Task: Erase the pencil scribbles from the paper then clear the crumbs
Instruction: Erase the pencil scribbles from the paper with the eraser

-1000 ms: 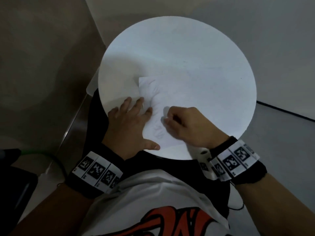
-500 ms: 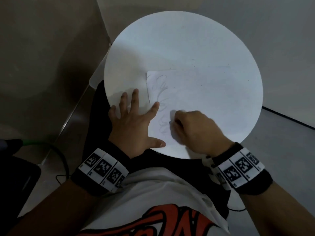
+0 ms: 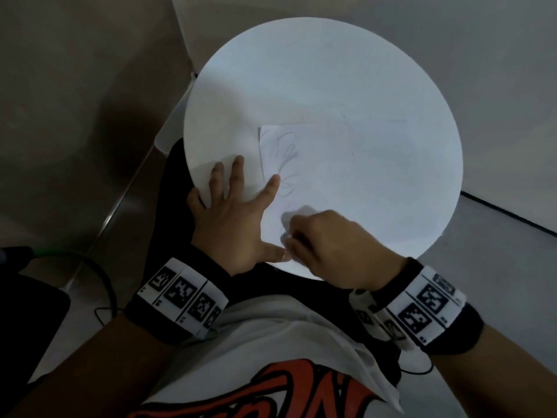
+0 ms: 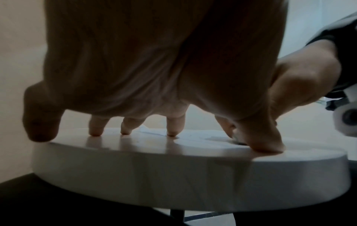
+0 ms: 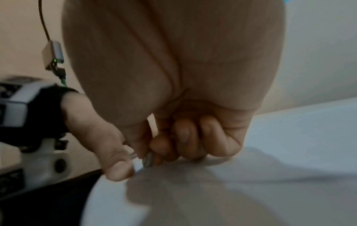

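Right now a person is sitting at a round white desk w/ a sheet of paper lying flat on it, on the near half. Faint pencil scribbles are showing along the paper's left side, running from the far corner down toward the hands. The left hand is lying spread out w/ straight fingers; its pointer tip is pressing on the paper's left edge, the next two tips are resting on the bare desk just beside the paper, and the thumb is pointing right along the near edge of the desk. It is gripping nothing, just pressing down. The right hand is sitting on the near left part of the paper, very close to the left thumb. Its fingers are curled in tight, and the thumb & pointer are pinching a small eraser whose grey tip is touching the paper. The eraser is mostly hidden by the fingers, so its shape is hard to tell, and the right hand is looking blurry in the head view. Crumbs are too small to see. Both wrists are wearing black bands w/ white square-pattern tags. A white shirt w/ an orange print is filling the bottom of the head view.
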The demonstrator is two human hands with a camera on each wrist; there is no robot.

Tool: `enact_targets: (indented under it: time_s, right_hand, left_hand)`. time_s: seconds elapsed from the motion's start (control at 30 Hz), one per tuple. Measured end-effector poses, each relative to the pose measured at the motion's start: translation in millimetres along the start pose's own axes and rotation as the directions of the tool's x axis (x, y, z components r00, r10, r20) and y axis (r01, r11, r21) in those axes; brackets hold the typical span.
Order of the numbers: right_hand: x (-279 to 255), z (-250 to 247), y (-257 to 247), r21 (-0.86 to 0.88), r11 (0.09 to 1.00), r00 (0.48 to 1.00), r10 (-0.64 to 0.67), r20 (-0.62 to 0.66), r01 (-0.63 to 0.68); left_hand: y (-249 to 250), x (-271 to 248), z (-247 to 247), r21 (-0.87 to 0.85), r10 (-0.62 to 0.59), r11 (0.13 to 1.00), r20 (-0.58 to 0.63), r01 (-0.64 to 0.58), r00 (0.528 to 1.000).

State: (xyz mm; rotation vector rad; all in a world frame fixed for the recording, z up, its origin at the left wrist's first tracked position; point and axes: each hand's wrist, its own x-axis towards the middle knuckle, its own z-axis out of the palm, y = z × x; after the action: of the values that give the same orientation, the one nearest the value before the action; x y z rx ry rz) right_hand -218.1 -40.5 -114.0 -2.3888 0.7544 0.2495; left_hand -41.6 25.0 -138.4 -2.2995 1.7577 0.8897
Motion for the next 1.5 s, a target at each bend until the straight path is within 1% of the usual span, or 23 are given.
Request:
enact_targets:
  time_s: [0.03, 0.13, 0.17, 0.23, 0.27, 0.3, 0.4, 0.43, 0.5, 0.53, 0.67, 0.7, 0.77, 0.8, 0.93, 1.03, 1.07, 1.17, 1.2, 1.3, 1.33, 1.43, 1.5]
  right_hand:
    - [2.3, 0.5, 1.4, -0.042, 0.999, 1.0, 0.02, 0.001, -0.02]
    - [8.3, -6.0, 16.4, -0.07, 0.983, 0.979, 0.161, -0.125, -0.171]
    - [7.5, -5.6, 13.9, -0.082, 0.984, 0.982, 0.145, -0.122, -0.155]
    - [5.3, 0.9, 0.6, -0.166, 0.985, 0.999, 0.038, -0.021, -0.04]
    - [3.9, 2.3, -3.4, -0.178, 0.984, 1.0, 0.016, 0.023, -0.012]
    - [4.3, -0.8, -2.4, -0.173, 0.984, 0.999, 0.032, 0.019, -0.028]
    - [9.8, -13.8, 11.9, -0.118, 0.98, 0.985, 0.155, -0.078, -0.163]
    - [9.8, -11.7, 9.0, -0.127, 0.983, 0.99, 0.126, -0.071, -0.134]
    - [6.3, 0.9, -6.5, -0.158, 0.987, 0.999, 0.025, 0.03, -0.02]
    - [4.3, 5.0, -10.3, -0.15, 0.989, 0.998, 0.01, 0.062, -0.001]
    - [11.3, -8.6, 7.7, -0.114, 0.983, 0.989, 0.135, -0.066, -0.142]
    - [11.4, -7.1, 5.1, -0.131, 0.986, 0.994, 0.1, -0.053, -0.106]
    - [9.0, 1.8, -6.4, -0.155, 0.988, 0.999, 0.01, 0.043, -0.003]
    - [8.1, 3.4, -8.6, -0.152, 0.988, 0.998, 0.002, 0.07, 0.009]
    - [15.4, -10.2, 5.1, -0.127, 0.987, 0.994, 0.095, -0.044, -0.1]
    - [15.3, 1.0, -6.3, -0.171, 0.985, 0.999, -0.008, 0.039, 0.014]
    - [15.5, 0.0, -5.6, -0.164, 0.986, 0.999, -0.002, 0.044, 0.009]
    - [20.5, -14.5, 8.7, -0.121, 0.987, 0.993, 0.099, -0.062, -0.106]
    - [20.7, -14.4, 8.3, -0.127, 0.986, 0.994, 0.098, -0.053, -0.104]
    - [16.5, 1.6, -8.8, -0.138, 0.99, 0.998, -0.002, 0.055, 0.01]
    - [16.8, 1.9, -8.0, -0.124, 0.992, 0.999, -0.001, 0.05, 0.007]
    - [24.1, -10.3, 9.0, -0.07, 0.995, 0.995, 0.071, -0.064, -0.075]
    - [23.7, -5.4, 1.3, -0.124, 0.992, 0.999, 0.026, -0.023, -0.029]
  left_hand:
    - [0.1, -0.1, -0.2, -0.001, -0.004, 1.0, 0.002, 0.004, 1.0]
    - [-0.8, -1.0, -0.6, -0.012, -0.021, 1.0, 0.022, 0.022, 1.0]
    - [-1.1, -1.2, -0.4, -0.018, -0.022, 1.0, 0.023, 0.023, 0.999]
    - [-1.9, -0.5, -0.9, -0.028, -0.016, 0.999, 0.018, 0.017, 1.0]
    - [-1.7, -0.6, -1.3, -0.032, -0.015, 0.999, 0.023, 0.016, 1.0]
    - [-1.2, -0.4, -1.7, -0.034, -0.016, 0.999, 0.032, 0.018, 0.999]
    - [-1.5, 0.4, -1.5, -0.032, -0.02, 0.999, 0.047, 0.021, 0.999]
    - [-1.7, 0.3, -1.7, -0.034, -0.018, 0.999, 0.043, 0.019, 0.999]
    - [-2.0, -0.8, -1.3, -0.037, -0.01, 0.999, 0.03, 0.011, 1.0]
    - [-2.1, -0.6, -0.8, -0.041, -0.007, 0.999, 0.025, 0.008, 1.0]
    - [-2.7, -0.1, -0.8, -0.054, -0.007, 0.998, 0.036, 0.009, 0.999]
    - [-2.9, -0.1, -0.5, -0.057, -0.005, 0.998, 0.036, 0.007, 0.999]
    - [-3.1, 0.0, 0.4, -0.06, 0.006, 0.998, 0.028, -0.004, 1.0]
    - [-3.7, 0.3, 0.8, -0.063, 0.008, 0.998, 0.025, -0.007, 1.0]
    - [-5.7, 0.0, 1.3, -0.082, 0.005, 0.997, 0.035, -0.003, 0.999]
    - [-6.6, 0.1, 2.5, -0.078, 0.018, 0.997, 0.021, -0.017, 1.0]
    - [-6.5, 0.2, 2.3, -0.082, 0.016, 0.997, 0.022, -0.015, 1.0]
    - [-6.7, -0.1, 0.3, -0.085, 0.004, 0.996, 0.043, -0.001, 0.999]
    - [-6.7, -0.5, -0.1, -0.083, 0.006, 0.997, 0.044, -0.002, 0.999]
    - [-6.3, -0.6, 0.7, -0.088, 0.017, 0.996, 0.027, -0.015, 0.999]
    - [-6.1, -0.1, 0.5, -0.091, 0.015, 0.996, 0.024, -0.013, 1.0]
    - [-6.4, -0.1, -0.3, -0.087, 0.007, 0.996, 0.043, -0.003, 0.999]
    - [-6.6, -0.7, 0.2, -0.078, 0.01, 0.997, 0.039, -0.007, 0.999]
